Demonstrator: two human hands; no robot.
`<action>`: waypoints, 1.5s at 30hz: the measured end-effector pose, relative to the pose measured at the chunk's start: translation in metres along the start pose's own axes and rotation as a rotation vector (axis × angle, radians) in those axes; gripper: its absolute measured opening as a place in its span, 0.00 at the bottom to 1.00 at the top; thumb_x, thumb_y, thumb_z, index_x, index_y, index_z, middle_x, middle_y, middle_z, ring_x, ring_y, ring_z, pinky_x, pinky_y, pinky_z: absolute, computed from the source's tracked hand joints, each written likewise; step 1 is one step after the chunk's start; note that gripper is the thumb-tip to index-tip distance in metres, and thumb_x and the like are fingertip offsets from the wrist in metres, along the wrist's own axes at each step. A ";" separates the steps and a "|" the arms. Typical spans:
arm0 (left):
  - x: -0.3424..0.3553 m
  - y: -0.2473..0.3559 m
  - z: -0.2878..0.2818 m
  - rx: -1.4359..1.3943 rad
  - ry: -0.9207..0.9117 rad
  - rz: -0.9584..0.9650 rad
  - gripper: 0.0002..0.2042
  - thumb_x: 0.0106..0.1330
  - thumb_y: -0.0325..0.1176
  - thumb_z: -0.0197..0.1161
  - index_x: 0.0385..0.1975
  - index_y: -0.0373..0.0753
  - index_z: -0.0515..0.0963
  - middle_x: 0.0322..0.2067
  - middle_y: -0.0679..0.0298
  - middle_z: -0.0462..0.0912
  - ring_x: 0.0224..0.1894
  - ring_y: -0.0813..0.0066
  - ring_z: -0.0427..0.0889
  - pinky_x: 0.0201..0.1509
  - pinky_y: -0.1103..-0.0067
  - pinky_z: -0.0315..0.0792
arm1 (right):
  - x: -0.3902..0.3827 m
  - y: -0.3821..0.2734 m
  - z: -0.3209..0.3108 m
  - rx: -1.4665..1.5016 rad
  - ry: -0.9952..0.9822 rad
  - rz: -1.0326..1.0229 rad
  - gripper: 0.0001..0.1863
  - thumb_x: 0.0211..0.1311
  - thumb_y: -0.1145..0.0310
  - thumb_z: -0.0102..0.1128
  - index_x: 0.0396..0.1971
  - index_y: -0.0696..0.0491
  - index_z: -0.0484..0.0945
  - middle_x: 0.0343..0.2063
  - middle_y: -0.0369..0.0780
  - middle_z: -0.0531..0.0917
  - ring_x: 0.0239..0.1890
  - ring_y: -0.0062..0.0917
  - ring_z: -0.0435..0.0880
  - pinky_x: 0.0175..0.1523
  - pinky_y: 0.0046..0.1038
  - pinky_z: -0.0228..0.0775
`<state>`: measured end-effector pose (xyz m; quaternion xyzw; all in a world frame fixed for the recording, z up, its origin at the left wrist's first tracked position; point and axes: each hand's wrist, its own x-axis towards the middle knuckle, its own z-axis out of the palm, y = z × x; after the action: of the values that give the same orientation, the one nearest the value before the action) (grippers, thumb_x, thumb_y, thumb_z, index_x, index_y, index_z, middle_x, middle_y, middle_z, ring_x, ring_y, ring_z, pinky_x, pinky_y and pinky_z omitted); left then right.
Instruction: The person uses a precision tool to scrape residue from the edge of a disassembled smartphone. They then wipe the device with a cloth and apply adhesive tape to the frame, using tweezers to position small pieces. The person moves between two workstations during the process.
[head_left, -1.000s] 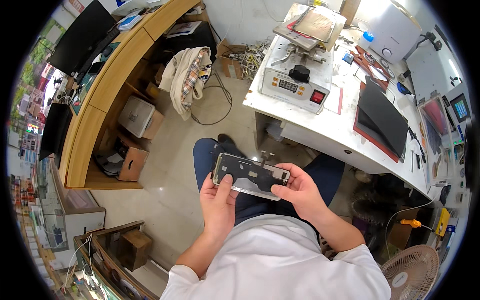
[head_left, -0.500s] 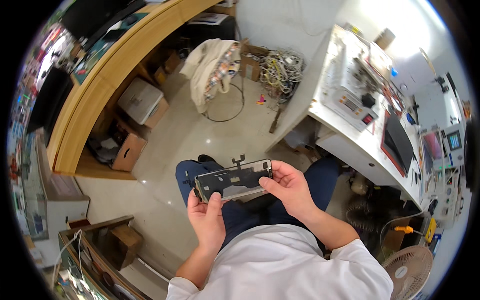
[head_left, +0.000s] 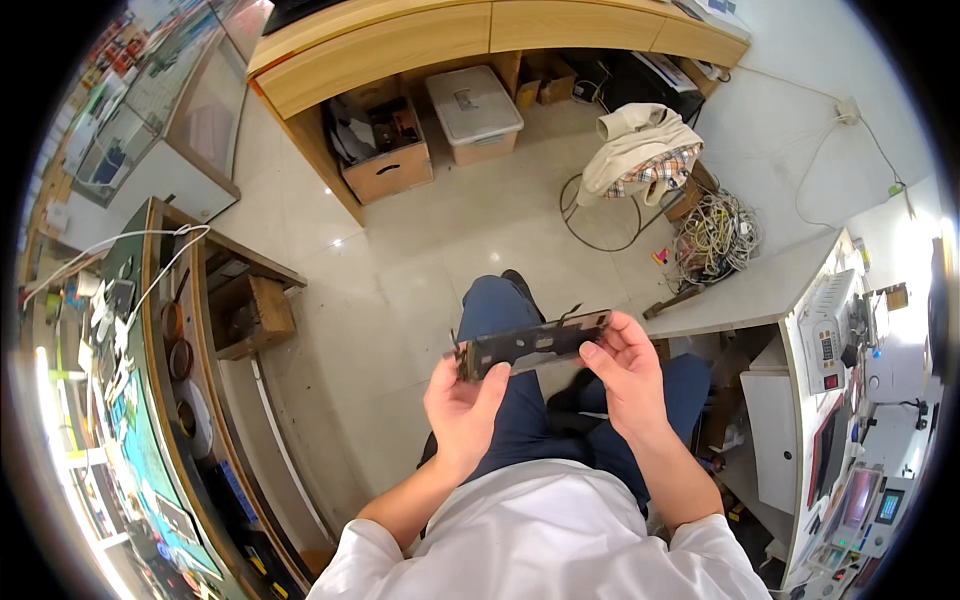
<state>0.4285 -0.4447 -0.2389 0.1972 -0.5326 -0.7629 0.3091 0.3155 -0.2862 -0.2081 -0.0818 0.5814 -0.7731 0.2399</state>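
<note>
Above my lap I hold a phone screen assembly (head_left: 545,343), its dark back with ribbon cables facing up. My left hand (head_left: 465,405) grips its left end, thumb on the near edge and fingers hidden beneath. At the opposite end my right hand (head_left: 625,370) is closed on it, the thumb lying on the back surface and the fingers behind the edge. A thin flex cable sticks up from the far edge, and another stands out at the left end. The panel is tilted, its right end a little farther off.
At the left runs a cluttered workbench (head_left: 150,400) with a green mat. A wooden desk (head_left: 400,55) stands ahead, boxes under it. A stool with a draped jacket (head_left: 640,150) and a cable heap (head_left: 718,235) lie far right. A white bench (head_left: 770,290) with equipment is at right.
My view has swung to the left, so the room shifts rightward and more of the left workbench shows. The screen assembly stays in both hands and now tips to a flatter angle.
</note>
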 end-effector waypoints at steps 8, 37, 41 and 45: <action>-0.005 0.039 -0.040 0.814 -0.385 1.360 0.13 0.50 0.24 0.77 0.36 0.46 0.87 0.38 0.67 0.77 0.43 0.67 0.81 0.54 0.65 0.84 | -0.016 -0.007 0.003 0.575 -0.431 0.464 0.40 0.80 0.36 0.34 0.66 0.58 0.72 0.56 0.42 0.82 0.51 0.28 0.82 0.62 0.45 0.75; 0.031 0.044 -0.113 -0.292 -0.070 -0.513 0.32 0.85 0.51 0.37 0.64 0.23 0.72 0.59 0.48 0.82 0.59 0.59 0.83 0.64 0.67 0.76 | 0.123 0.027 0.111 -0.003 -0.522 0.530 0.10 0.77 0.64 0.53 0.41 0.53 0.80 0.32 0.33 0.84 0.32 0.17 0.81 0.35 0.24 0.74; 0.021 0.056 -0.128 -0.321 -0.021 -0.446 0.27 0.85 0.45 0.43 0.63 0.24 0.73 0.58 0.50 0.83 0.58 0.62 0.84 0.64 0.68 0.75 | 0.124 0.032 0.140 -0.062 -0.615 0.541 0.10 0.78 0.64 0.53 0.41 0.54 0.81 0.32 0.33 0.84 0.32 0.17 0.81 0.35 0.23 0.75; 0.006 0.059 -0.143 -0.255 0.021 -0.396 0.17 0.81 0.34 0.55 0.60 0.28 0.76 0.54 0.57 0.85 0.55 0.73 0.83 0.62 0.74 0.76 | 0.117 0.048 0.156 -0.126 -0.771 0.554 0.12 0.79 0.63 0.53 0.47 0.55 0.81 0.36 0.34 0.85 0.36 0.18 0.83 0.38 0.24 0.77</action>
<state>0.5297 -0.5613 -0.2339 0.2652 -0.3793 -0.8677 0.1812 0.2900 -0.4848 -0.2221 -0.2191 0.4957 -0.5566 0.6297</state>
